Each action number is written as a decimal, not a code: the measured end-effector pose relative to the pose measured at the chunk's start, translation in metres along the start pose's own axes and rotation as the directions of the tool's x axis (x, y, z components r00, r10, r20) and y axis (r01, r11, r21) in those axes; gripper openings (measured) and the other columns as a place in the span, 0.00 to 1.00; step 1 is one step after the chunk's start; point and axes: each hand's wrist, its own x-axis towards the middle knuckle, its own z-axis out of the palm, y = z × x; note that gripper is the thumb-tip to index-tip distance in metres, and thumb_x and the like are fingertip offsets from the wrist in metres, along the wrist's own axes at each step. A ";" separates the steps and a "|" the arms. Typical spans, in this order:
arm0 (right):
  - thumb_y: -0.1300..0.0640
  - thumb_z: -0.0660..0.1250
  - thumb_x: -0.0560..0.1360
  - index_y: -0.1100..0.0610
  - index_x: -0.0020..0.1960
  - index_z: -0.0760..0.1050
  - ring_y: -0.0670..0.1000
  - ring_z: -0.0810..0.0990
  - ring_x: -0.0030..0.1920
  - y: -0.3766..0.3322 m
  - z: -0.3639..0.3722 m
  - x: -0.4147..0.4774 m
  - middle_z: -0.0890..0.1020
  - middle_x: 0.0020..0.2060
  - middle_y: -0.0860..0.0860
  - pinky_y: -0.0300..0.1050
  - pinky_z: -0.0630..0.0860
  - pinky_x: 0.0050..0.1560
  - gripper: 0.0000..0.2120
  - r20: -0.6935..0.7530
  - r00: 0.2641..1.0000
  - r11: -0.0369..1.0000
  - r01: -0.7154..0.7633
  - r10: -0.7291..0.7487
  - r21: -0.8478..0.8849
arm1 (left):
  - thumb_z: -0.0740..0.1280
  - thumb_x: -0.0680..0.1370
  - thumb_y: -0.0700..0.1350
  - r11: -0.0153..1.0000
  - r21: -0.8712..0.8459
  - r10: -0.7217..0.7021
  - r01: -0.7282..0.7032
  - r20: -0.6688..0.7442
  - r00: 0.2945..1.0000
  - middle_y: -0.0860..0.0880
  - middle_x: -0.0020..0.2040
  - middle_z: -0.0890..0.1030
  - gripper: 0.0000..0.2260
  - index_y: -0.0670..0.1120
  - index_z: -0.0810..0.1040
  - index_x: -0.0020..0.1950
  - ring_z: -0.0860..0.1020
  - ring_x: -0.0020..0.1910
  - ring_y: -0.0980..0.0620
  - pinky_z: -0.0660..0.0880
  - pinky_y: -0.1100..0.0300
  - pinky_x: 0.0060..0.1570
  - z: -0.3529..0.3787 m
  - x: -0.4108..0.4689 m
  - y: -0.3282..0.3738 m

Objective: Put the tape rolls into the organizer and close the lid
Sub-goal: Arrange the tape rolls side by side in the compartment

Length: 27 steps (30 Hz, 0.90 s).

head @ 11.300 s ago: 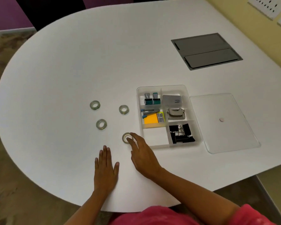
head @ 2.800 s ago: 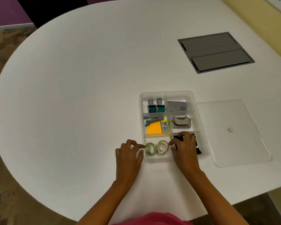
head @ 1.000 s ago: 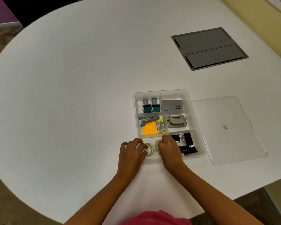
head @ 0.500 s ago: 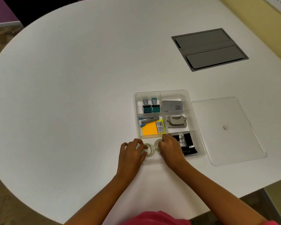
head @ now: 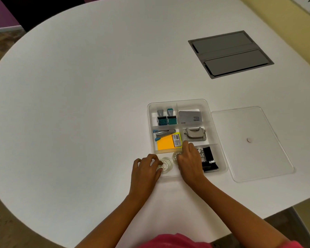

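So from the head cam, the tape rolls (head: 166, 164) sit in the organizer (head: 185, 102) near-left compartment, left hand (head: 144, 171) and right hand (head: 191, 161) curled on them; how tight, I can't tell. The lid (head: 252, 142) lies just right of the organizer, so I'd say only closing is left.

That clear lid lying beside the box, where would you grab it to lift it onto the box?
Probably by its long edges rather than the middle. The clear lid lies flat on the table, right of the organizer, and the small white knob at its centre looks too tiny to pinch. Coming from above, fingers hooked under the raised rim on the near and far sides, seems the safest hold.
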 end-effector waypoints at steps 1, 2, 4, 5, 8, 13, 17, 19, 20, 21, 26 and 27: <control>0.68 0.79 0.57 0.64 0.34 0.80 0.55 0.79 0.36 -0.001 0.000 0.000 0.82 0.41 0.58 0.42 0.75 0.32 0.09 -0.005 1.000 1.000 -0.009 0.009 0.004 | 0.67 0.76 0.47 1.000 0.005 0.007 -0.007 -0.001 1.000 0.44 0.58 0.80 0.12 0.44 0.80 0.57 0.78 0.55 0.45 0.67 0.50 0.63 0.000 0.000 0.000; 0.68 0.79 0.57 0.64 0.33 0.80 0.55 0.79 0.36 -0.001 0.000 0.001 0.82 0.40 0.58 0.42 0.75 0.32 0.09 -0.003 1.000 1.000 -0.011 0.011 -0.002 | 0.67 0.76 0.47 1.000 0.013 0.014 -0.014 -0.005 1.000 0.44 0.57 0.81 0.12 0.43 0.80 0.56 0.79 0.55 0.45 0.68 0.49 0.62 0.000 0.000 0.000; 0.67 0.81 0.56 0.63 0.32 0.80 0.56 0.80 0.38 0.000 -0.002 -0.001 0.82 0.41 0.58 0.43 0.75 0.32 0.10 0.021 1.000 1.000 -0.014 0.014 -0.012 | 0.69 0.75 0.46 1.000 0.021 0.010 -0.010 -0.008 1.000 0.44 0.55 0.82 0.11 0.43 0.81 0.54 0.80 0.52 0.44 0.70 0.48 0.60 -0.001 0.000 0.001; 0.65 0.82 0.55 0.63 0.32 0.81 0.57 0.80 0.39 0.002 -0.003 -0.002 0.82 0.42 0.59 0.44 0.76 0.33 0.11 0.046 0.999 1.000 -0.012 0.012 -0.005 | 0.69 0.74 0.46 1.000 0.021 0.001 -0.001 0.001 1.000 0.44 0.55 0.82 0.11 0.43 0.81 0.54 0.80 0.52 0.44 0.71 0.48 0.60 -0.001 0.000 0.001; 0.59 0.84 0.53 0.62 0.36 0.82 0.58 0.79 0.42 0.005 -0.003 -0.006 0.81 0.45 0.60 0.46 0.77 0.36 0.17 0.108 0.994 1.000 0.001 -0.003 0.020 | 0.72 0.72 0.45 1.000 0.018 -0.013 0.013 0.018 1.000 0.45 0.52 0.83 0.10 0.44 0.82 0.51 0.81 0.49 0.45 0.73 0.48 0.56 -0.002 0.000 0.001; 0.66 0.83 0.51 0.61 0.28 0.78 0.56 0.80 0.36 0.004 -0.007 0.000 0.82 0.38 0.58 0.41 0.73 0.29 0.14 0.026 0.999 1.000 0.026 -0.027 0.012 | 0.76 0.69 0.43 1.000 0.017 0.008 -0.008 -0.011 1.000 0.46 0.48 0.83 0.09 0.46 0.82 0.47 0.82 0.44 0.46 0.77 0.48 0.50 -0.002 0.000 0.001; 0.68 0.83 0.49 0.64 0.25 0.77 0.56 0.81 0.34 0.005 -0.005 0.005 0.83 0.38 0.60 0.40 0.73 0.27 0.15 -0.003 0.996 0.996 0.085 -0.085 0.003 | 0.75 0.69 0.44 1.000 0.027 0.013 -0.013 -0.012 1.000 0.46 0.49 0.83 0.09 0.46 0.82 0.48 0.82 0.44 0.46 0.77 0.48 0.50 -0.001 0.001 0.000; 0.66 0.83 0.48 0.63 0.26 0.78 0.56 0.81 0.34 0.005 -0.003 0.005 0.83 0.39 0.60 0.40 0.74 0.27 0.14 0.014 0.996 0.996 0.090 -0.090 0.008 | 0.74 0.70 0.45 0.999 0.037 0.010 -0.009 -0.009 1.000 0.46 0.49 0.83 0.09 0.46 0.82 0.48 0.82 0.45 0.47 0.76 0.48 0.51 -0.002 0.001 -0.001; 0.66 0.83 0.48 0.63 0.26 0.78 0.56 0.81 0.34 0.005 -0.002 0.005 0.83 0.39 0.60 0.40 0.74 0.28 0.14 0.022 0.996 0.996 0.085 -0.085 0.014 | 0.75 0.70 0.45 0.999 0.046 0.012 -0.012 -0.007 1.000 0.46 0.49 0.83 0.09 0.46 0.82 0.48 0.82 0.45 0.47 0.76 0.49 0.51 -0.002 0.001 -0.001; 0.66 0.83 0.48 0.63 0.26 0.79 0.56 0.81 0.34 0.005 -0.001 0.004 0.83 0.39 0.60 0.41 0.74 0.28 0.14 0.029 0.996 0.997 0.080 -0.081 0.024 | 0.75 0.69 0.45 0.999 0.052 0.013 -0.013 -0.007 1.000 0.47 0.48 0.83 0.09 0.46 0.82 0.47 0.82 0.44 0.47 0.77 0.49 0.50 -0.002 0.001 -0.001; 0.68 0.82 0.50 0.65 0.27 0.78 0.57 0.80 0.33 0.003 0.004 0.002 0.82 0.39 0.61 0.42 0.74 0.27 0.13 0.016 0.998 0.994 0.061 -0.063 0.085 | 0.75 0.69 0.44 0.999 0.035 0.015 -0.014 -0.009 1.000 0.47 0.48 0.83 0.09 0.47 0.82 0.47 0.82 0.44 0.48 0.77 0.50 0.49 -0.001 0.001 -0.002; 0.68 0.82 0.50 0.65 0.27 0.78 0.57 0.80 0.33 0.003 0.005 0.002 0.82 0.40 0.61 0.42 0.74 0.27 0.13 0.015 0.998 0.994 0.052 -0.054 0.094 | 0.75 0.69 0.44 0.999 0.038 0.020 -0.020 -0.007 1.000 0.46 0.48 0.83 0.08 0.47 0.82 0.47 0.82 0.44 0.47 0.77 0.50 0.49 0.000 0.001 -0.002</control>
